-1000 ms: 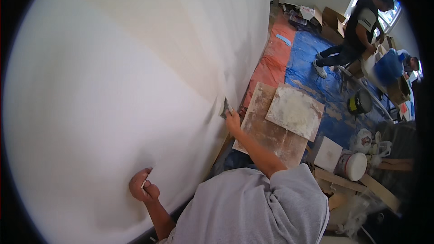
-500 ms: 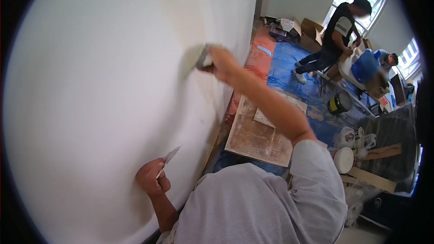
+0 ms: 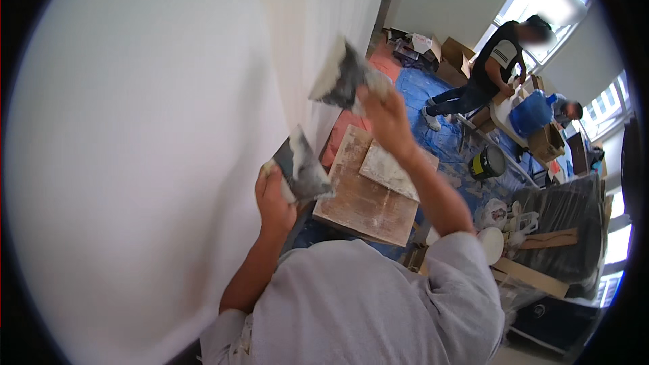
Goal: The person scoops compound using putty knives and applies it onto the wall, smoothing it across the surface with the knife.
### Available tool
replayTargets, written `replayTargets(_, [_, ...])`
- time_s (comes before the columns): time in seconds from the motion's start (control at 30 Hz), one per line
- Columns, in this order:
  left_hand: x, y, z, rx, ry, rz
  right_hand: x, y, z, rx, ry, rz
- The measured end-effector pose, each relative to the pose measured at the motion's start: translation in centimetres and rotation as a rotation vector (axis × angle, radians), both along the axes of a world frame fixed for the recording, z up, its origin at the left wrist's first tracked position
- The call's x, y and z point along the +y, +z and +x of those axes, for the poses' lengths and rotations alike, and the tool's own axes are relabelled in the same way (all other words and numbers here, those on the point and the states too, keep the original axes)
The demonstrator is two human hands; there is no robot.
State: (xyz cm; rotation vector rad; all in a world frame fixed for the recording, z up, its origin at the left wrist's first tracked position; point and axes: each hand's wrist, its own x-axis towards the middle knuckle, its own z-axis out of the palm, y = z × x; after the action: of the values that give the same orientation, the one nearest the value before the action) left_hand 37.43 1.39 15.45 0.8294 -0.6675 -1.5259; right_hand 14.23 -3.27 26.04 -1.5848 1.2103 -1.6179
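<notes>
My right hand (image 3: 390,120) grips a wide putty knife (image 3: 350,76), raised off the wall, with whitish filler smeared on its dark blade. Lower and to the left, my left hand (image 3: 275,204) is closed round another putty knife (image 3: 297,162). That blade points up and carries pale filler too. The two blades are apart, one above the other. Beside them rises the white wall (image 3: 149,135), where a faint beige vertical band (image 3: 287,47) runs down its surface. Both handles are mostly hidden by my fingers.
Below my hands lies a brown stained board (image 3: 368,211) with a smaller whitish board (image 3: 389,170) on it. Blue sheeting (image 3: 443,136) covers the floor. A dark bucket (image 3: 487,162), a person (image 3: 497,61) at a table and a blue water jug (image 3: 532,113) are farther right.
My right hand has come away from the wall, moving right with its putty knife. My left hand has risen rightward, turning its blade so the broad face shows. The view has shifted slightly.
</notes>
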Motion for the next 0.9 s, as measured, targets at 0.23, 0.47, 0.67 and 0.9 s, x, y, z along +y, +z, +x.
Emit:
replayTargets(0.23, [-2.2, -1.4, -7.0, 0.308, -0.19, 0.213, 7.2, -7.8, -1.2, 0.341, 0.135, -0.384])
replayTargets(0.47, [-2.8, -1.6, -10.3, 0.126, -0.047, 0.357, 7.2, -12.2, -10.1, 0.814, 0.0, -0.144])
replayTargets(0.67, [-3.8, -3.2, -11.5, -0.72, 0.046, -0.228, 4.9, -9.7, -12.1, 0.949, -0.13, -0.181])
replayTargets(0.9, [-5.8, 0.0, -15.8, -0.667, 0.072, -0.418, 2.4, -10.6, -11.8, 0.957, -0.146, -0.243])
